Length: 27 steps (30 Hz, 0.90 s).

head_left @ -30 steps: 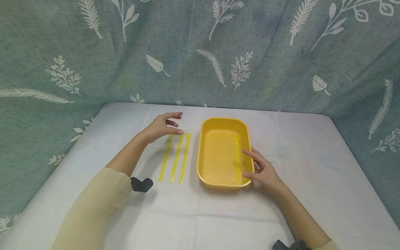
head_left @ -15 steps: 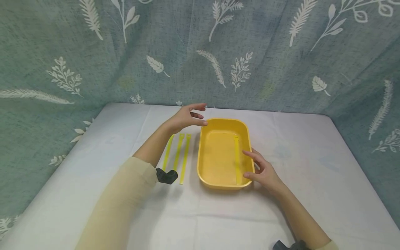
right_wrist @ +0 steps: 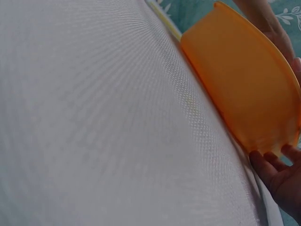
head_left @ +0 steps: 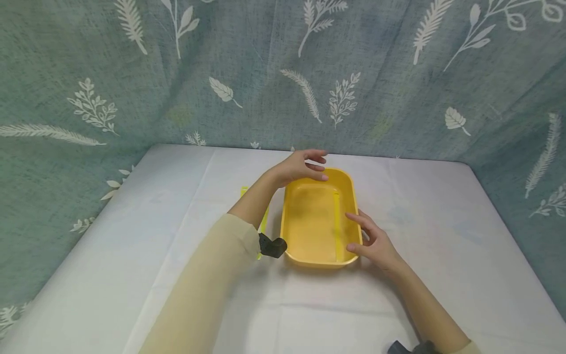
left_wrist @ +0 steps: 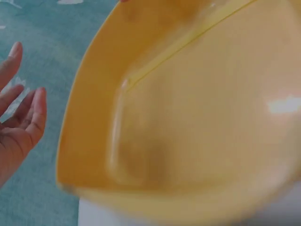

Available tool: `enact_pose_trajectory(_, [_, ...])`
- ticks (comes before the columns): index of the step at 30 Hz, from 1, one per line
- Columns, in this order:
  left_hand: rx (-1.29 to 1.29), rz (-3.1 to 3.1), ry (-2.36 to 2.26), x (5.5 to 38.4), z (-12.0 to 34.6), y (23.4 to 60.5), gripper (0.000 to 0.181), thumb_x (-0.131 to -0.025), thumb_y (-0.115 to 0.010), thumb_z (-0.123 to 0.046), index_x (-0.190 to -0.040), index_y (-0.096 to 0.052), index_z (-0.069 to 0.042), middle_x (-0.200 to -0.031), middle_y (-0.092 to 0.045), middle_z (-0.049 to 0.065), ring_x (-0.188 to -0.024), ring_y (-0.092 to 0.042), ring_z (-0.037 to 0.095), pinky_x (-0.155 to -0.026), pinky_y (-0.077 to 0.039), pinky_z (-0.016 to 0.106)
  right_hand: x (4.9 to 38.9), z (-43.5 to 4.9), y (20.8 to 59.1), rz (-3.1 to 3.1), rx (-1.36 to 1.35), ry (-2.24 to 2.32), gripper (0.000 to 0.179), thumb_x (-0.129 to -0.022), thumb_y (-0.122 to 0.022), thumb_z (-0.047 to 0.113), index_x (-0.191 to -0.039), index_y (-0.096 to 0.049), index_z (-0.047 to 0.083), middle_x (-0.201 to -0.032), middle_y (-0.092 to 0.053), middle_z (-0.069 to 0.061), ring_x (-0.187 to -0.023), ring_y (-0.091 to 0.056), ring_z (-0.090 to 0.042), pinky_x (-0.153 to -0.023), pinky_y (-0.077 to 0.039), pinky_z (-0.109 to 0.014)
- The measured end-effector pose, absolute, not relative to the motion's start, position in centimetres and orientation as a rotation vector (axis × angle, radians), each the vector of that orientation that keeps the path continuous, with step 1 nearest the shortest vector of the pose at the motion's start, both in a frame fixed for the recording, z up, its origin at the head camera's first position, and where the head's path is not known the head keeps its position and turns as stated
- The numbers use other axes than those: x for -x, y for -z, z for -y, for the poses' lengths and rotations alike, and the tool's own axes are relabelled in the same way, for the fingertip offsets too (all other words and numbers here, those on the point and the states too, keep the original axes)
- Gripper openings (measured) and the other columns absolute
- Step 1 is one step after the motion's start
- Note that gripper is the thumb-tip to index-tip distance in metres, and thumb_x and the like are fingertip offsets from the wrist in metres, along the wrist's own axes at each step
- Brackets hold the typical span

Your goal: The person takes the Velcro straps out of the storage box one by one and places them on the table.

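A yellow plastic tray, deep-walled with rounded corners, stands on the white cloth. Inside it, along the right side, lies a flat yellow strip. My right hand holds the tray's right wall, with thumb and index finger over the rim and other fingers against the outside. Above the far left corner of the tray hovers my left hand, fingers loosely bent and nothing in them; the left wrist view shows it beside the tray wall. More yellow strips lie left of the tray, mostly covered by my left forearm.
White cloth covers the table, its far edge meeting a green leaf-patterned curtain. A black wrist mount on my left arm hangs close to the tray's near left side. Another black mount sits on my right wrist.
My left hand has swung rightward from above the strips on the table to over the tray's far end. My right hand and the tray stay in place.
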<state>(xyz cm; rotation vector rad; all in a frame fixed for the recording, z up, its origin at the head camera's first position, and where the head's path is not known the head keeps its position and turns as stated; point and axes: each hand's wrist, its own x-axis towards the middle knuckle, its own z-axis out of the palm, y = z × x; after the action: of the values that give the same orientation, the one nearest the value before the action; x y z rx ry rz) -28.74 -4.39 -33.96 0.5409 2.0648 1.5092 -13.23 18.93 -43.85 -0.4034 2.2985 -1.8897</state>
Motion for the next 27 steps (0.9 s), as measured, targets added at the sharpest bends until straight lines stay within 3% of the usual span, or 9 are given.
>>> enact_pose_trajectory(10, [-0.507, -2.174, -1.293, 28.9, 2.1, 37.6, 0.067, -0.080, -0.076, -0.019, -0.141, -0.046, -0.015, -0.135, -0.051, 0.008, -0.124, -0.049, 0.022, -0.102, -0.042, 0.031, 13.3, -19.0, 43.9, -2.295, 0.384, 1.886, 0.064, -0.084, -0.069, 0.001, -0.141, -0.041, 0.005, -0.156, -0.015, -0.017, -0.139, -0.022, -0.043, -0.091, -0.048, -0.025])
enact_pose_trajectory(18, [-0.539, -2.216, -1.257, 28.5, 0.8, 39.7, 0.069, -0.080, -0.076, -0.013, -0.141, -0.045, -0.009, -0.128, -0.055, 0.013, -0.114, -0.055, 0.025, -0.092, -0.048, 0.028, 13.4, -18.8, 44.0, -2.250, 0.417, 1.924, 0.064, -0.084, -0.067, -0.002, -0.142, -0.039, 0.002, -0.156, -0.014, -0.018, -0.140, -0.020, -0.044, -0.089, -0.049, -0.025])
enact_pose_trajectory(27, [-0.612, -2.360, -0.987, 28.1, -0.7, 41.4, 0.072, -0.076, -0.080, -0.022, -0.139, -0.047, -0.009, -0.134, -0.051, 0.010, -0.124, -0.046, 0.023, -0.106, -0.037, 0.030, 13.4, -19.0, 44.2, -2.257, 0.424, 1.931, 0.063, -0.083, -0.068, 0.000, -0.141, -0.040, 0.001, -0.155, -0.015, -0.020, -0.140, -0.018, -0.045, -0.090, -0.048, -0.026])
